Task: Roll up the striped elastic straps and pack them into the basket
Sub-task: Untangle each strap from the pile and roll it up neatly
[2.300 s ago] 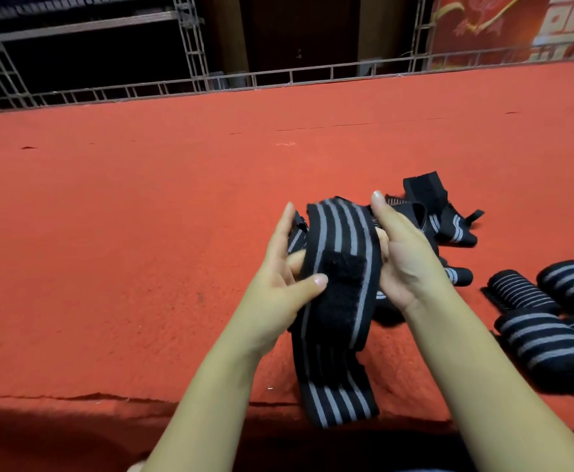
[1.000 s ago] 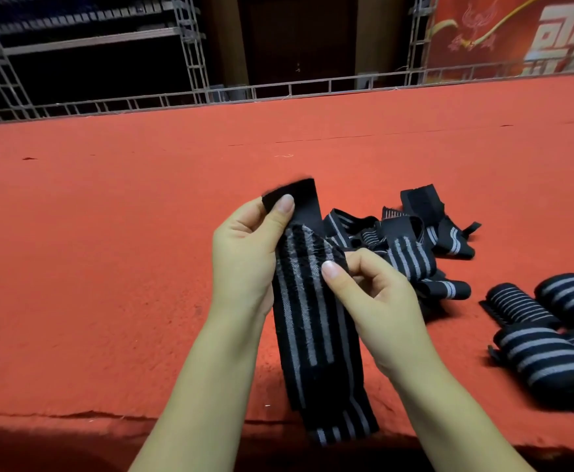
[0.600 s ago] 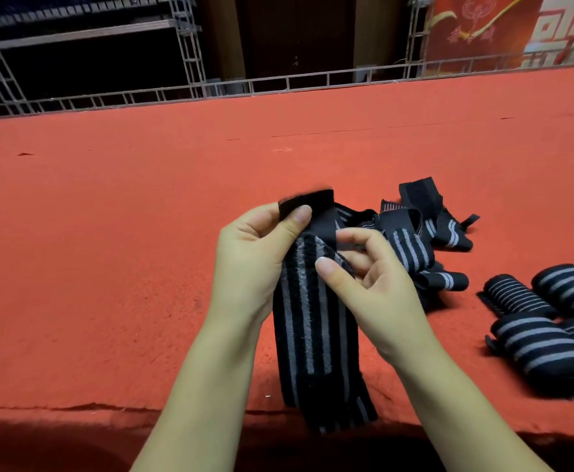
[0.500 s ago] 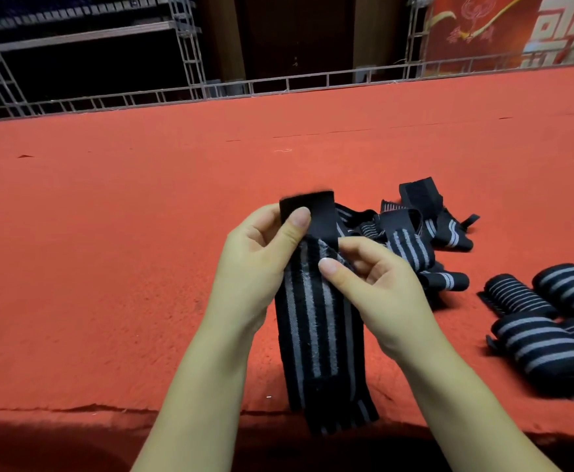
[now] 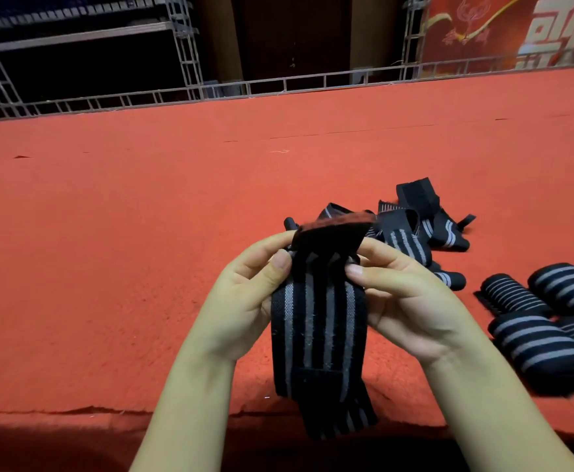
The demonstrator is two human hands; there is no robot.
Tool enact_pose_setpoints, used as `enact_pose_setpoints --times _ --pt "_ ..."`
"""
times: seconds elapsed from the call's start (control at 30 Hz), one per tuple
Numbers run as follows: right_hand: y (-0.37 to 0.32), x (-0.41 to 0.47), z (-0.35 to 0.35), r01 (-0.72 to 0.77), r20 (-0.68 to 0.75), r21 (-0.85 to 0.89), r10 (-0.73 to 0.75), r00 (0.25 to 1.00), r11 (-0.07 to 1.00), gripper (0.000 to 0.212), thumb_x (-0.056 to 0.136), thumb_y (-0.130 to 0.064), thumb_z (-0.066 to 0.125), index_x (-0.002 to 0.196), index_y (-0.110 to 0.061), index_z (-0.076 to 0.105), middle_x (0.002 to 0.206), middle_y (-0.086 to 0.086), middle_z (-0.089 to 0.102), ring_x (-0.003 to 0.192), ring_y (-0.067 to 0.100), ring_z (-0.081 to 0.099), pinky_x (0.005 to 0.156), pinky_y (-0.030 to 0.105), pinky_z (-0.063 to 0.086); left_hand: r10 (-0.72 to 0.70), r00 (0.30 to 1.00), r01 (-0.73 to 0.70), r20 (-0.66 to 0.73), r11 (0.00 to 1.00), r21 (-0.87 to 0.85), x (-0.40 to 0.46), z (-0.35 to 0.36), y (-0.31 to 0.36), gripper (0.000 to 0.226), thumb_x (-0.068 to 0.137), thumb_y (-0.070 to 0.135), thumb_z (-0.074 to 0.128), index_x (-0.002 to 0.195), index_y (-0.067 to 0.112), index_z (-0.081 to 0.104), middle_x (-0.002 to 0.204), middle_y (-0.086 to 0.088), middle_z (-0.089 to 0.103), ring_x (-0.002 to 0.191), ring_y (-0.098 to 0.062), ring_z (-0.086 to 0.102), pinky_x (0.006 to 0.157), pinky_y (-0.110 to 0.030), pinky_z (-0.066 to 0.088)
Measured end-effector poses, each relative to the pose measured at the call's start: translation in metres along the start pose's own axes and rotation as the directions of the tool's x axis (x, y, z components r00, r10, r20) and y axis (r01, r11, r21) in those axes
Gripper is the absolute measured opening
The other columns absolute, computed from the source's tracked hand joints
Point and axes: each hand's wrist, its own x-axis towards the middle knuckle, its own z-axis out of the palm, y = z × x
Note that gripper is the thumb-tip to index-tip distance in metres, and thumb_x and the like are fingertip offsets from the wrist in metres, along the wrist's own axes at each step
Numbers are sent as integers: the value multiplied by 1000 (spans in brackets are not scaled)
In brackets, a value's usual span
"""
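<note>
A black strap with grey stripes hangs between both hands above the red carpet. My left hand pinches its left edge near the top with thumb and fingers. My right hand pinches the right edge at the same height. The strap's plain black top end folds over toward me, blurred. Its lower end dangles past the carpet's front edge. A loose heap of unrolled straps lies just behind my hands. Several rolled straps lie in a group at the right. No basket is in view.
The red carpet spreads wide to the left and far side. Its front edge drops into shadow near me. A metal truss railing runs along the far edge, with a red banner at top right.
The strap has been turned to hang straight down, and both hands have come level at its top edges. The black top end now bends over toward me.
</note>
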Motion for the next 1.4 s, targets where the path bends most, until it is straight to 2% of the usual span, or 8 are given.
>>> enact_pose_setpoints --times 0.17,0.4,0.53,0.67,0.77,0.87,1.1,1.4 --pt "-1 0 5 12 -59 79 -7 998 997 35 82 -7 53 110 -16 72 114 14 69 97 22 64 88 33 53 -34 999 32 -26 996 -80 1 5 0 28 80 15 52 79 24 79 78 2 73 65 -5 67 57 -14 51" --pt "14 7 17 22 -106 -261 -51 993 965 64 73 -74 59 124 -34 56 122 -6 67 117 15 61 104 46 43 16 984 -11 -177 999 32 2 15 5 43 92 -5 41 73 18 72 77 -5 70 65 -13 63 54 -19 49" --pt "15 6 17 65 -72 -410 -103 992 910 47 77 -51 68 117 -29 58 116 0 69 111 17 64 101 48 47 92 967 -87 -238 996 33 4 18 5 33 91 12 45 73 16 72 78 -2 70 72 -12 65 63 -21 52" --pt "15 5 16 139 -75 -366 -178 981 920 35 78 -25 68 112 -20 61 106 3 70 104 19 66 91 39 52 163 969 -113 -186 960 255 4 17 -3 10 81 28 62 88 29 69 84 7 68 80 -8 62 71 -21 50" --pt "12 4 16 176 -55 -306 -202 978 935 37 78 -17 65 115 -16 59 106 3 71 102 20 66 84 33 56 106 989 -77 -99 963 257 3 13 -7 46 82 31 63 124 43 49 110 7 70 103 -10 67 82 -22 53" --pt "8 3 16 201 -64 -226 -221 973 953 41 77 -12 63 118 -14 56 103 3 70 97 21 66 79 31 57 18 999 -9 -28 959 282 0 10 -6 65 80 35 63 138 43 35 118 18 67 111 0 63 86 -17 50" --pt "-2 -1 18 314 6 -394 -339 941 864 39 79 -9 65 114 -24 58 103 2 69 97 15 65 84 29 54 -59 998 59 -8 949 311 -3 17 -14 49 86 29 63 132 23 48 121 5 68 115 -13 63 96 -36 52" --pt "-12 1 17 445 -110 -535 -581 806 718 38 77 7 72 95 -25 63 86 -11 69 82 3 64 74 16 49 -45 998 58 -53 957 285 -6 30 -24 36 81 29 70 115 31 59 109 9 72 105 -8 67 83 -23 53"
